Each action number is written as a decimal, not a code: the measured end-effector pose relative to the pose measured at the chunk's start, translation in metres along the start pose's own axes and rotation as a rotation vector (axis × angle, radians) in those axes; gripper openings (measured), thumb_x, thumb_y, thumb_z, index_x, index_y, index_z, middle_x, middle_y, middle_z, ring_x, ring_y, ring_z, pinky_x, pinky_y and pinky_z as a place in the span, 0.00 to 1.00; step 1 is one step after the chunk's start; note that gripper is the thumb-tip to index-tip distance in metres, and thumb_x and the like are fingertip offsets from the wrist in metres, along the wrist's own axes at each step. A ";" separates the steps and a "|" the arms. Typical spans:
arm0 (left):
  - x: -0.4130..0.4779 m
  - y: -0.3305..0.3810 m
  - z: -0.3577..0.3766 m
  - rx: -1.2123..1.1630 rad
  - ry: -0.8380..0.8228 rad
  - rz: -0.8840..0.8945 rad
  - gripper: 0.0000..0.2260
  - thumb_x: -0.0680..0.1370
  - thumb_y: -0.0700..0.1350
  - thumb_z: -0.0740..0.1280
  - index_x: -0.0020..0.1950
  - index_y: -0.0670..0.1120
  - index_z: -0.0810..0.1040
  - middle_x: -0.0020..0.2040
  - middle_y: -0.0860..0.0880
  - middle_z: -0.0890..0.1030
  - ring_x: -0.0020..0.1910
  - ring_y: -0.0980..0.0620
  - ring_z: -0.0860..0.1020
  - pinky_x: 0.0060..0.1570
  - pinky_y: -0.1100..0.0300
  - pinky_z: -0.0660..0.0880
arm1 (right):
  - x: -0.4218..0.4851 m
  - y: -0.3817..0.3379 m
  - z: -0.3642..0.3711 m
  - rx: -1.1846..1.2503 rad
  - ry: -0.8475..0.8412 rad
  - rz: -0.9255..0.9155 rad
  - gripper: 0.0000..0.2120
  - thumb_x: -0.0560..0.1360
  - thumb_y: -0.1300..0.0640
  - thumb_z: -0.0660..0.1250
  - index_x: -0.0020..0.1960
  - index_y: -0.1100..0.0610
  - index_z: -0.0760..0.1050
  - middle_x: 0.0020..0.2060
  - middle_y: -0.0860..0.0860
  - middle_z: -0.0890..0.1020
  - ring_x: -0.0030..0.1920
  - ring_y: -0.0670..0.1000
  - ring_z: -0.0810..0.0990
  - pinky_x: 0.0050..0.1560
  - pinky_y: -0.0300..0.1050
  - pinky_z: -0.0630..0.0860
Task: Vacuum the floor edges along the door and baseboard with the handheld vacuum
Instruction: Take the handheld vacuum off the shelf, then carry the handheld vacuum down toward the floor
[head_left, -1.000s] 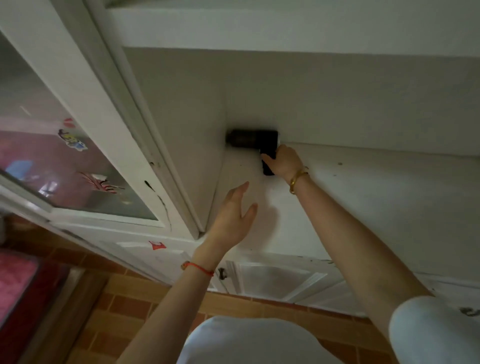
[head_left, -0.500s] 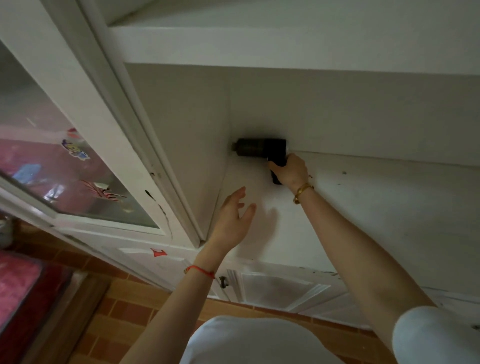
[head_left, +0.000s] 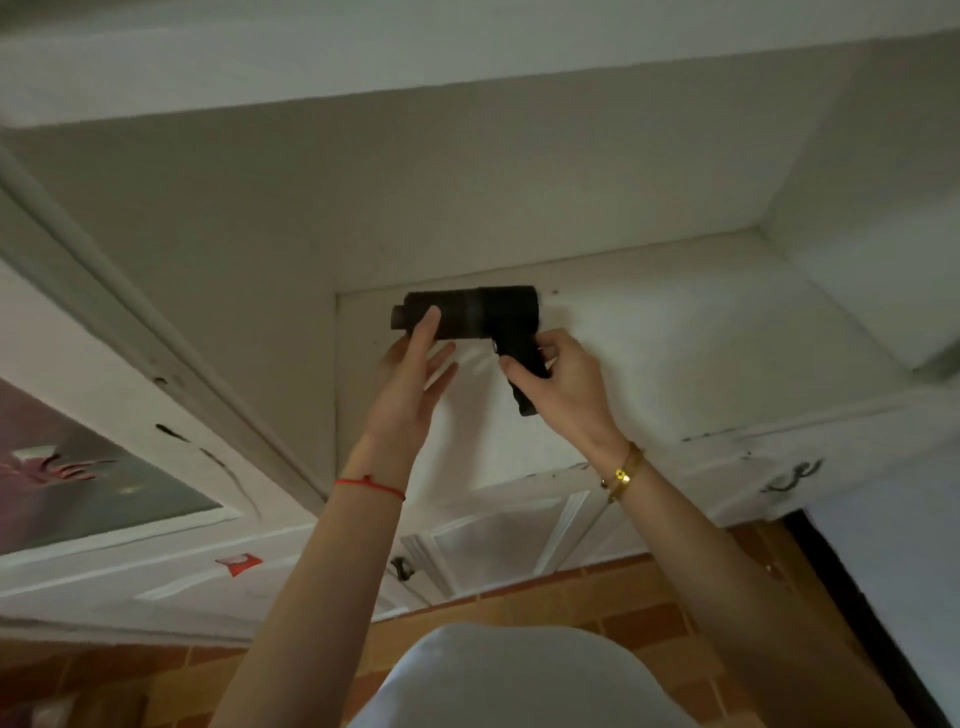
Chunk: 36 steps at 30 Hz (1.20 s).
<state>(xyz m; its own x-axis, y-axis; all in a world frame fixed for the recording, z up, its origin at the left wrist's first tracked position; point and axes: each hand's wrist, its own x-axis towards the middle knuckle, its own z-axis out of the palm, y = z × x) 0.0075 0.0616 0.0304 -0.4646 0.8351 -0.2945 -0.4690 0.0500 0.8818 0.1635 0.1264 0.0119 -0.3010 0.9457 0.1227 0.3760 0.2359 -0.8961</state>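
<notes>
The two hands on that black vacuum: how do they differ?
The right hand is closed around the handle of the handheld vacuum; the left hand is open, fingertips touching its barrel. The right wrist wears a gold bracelet; the left wrist a red string bracelet. Both reach up to the same vacuum, which sits on a white shelf.

Counted: one handheld vacuum (head_left: 470, 313), two hands, left hand (head_left: 410, 384) and right hand (head_left: 563, 387), two bracelets below the vacuum, red string (head_left: 370, 484) and gold bangle (head_left: 623, 473).
</notes>
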 end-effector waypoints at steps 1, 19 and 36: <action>-0.003 -0.002 0.004 -0.022 -0.017 -0.012 0.24 0.78 0.52 0.70 0.71 0.45 0.71 0.65 0.46 0.79 0.62 0.49 0.79 0.65 0.54 0.75 | -0.010 0.002 -0.005 0.006 0.022 0.014 0.15 0.71 0.45 0.72 0.52 0.49 0.72 0.42 0.39 0.78 0.37 0.35 0.80 0.29 0.28 0.72; -0.090 -0.063 0.104 0.080 -0.450 -0.231 0.16 0.78 0.50 0.70 0.62 0.43 0.78 0.57 0.43 0.84 0.57 0.49 0.83 0.59 0.59 0.79 | -0.149 0.021 -0.134 1.056 -0.042 0.477 0.06 0.75 0.58 0.65 0.50 0.58 0.73 0.39 0.52 0.76 0.36 0.48 0.75 0.39 0.40 0.74; -0.202 -0.174 0.249 0.111 -0.766 -0.408 0.05 0.77 0.46 0.71 0.47 0.52 0.87 0.55 0.44 0.85 0.57 0.48 0.83 0.57 0.58 0.80 | -0.283 0.110 -0.289 1.333 0.094 0.364 0.07 0.75 0.63 0.61 0.53 0.58 0.71 0.40 0.52 0.74 0.37 0.48 0.74 0.40 0.41 0.76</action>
<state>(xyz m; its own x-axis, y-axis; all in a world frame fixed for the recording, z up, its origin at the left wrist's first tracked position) 0.3696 0.0207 0.0282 0.3749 0.8766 -0.3017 -0.3947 0.4453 0.8037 0.5429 -0.0508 0.0018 -0.2881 0.9311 -0.2237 -0.7092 -0.3644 -0.6035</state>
